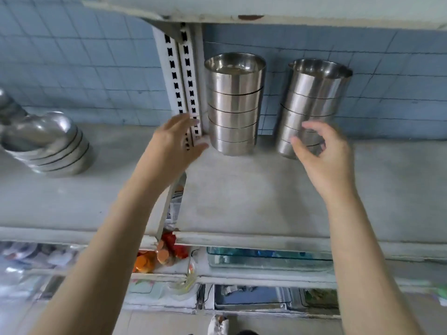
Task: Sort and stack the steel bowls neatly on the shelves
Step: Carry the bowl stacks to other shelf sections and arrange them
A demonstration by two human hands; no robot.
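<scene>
Three stacks of steel bowls stand on the shelf [242, 189], bowls nested one inside another, mouths up; the mid stack [233, 105] stands just beside the slotted upright [180, 76], the right stack [312, 93] near it but apart, both close to the tiled wall [72, 68]; the left stack [55, 146], of wider bowls, leans well apart on the far side of the upright; on a lower shelf lies a glass dish [266, 258]; left hand [176, 143] is spread with straight fingers across the upright, thumb near the mid stack's base, gripping nothing; right hand [324, 155] hangs loosely curled before the right stack's lower bowls, holding nothing; contact cannot be told
</scene>
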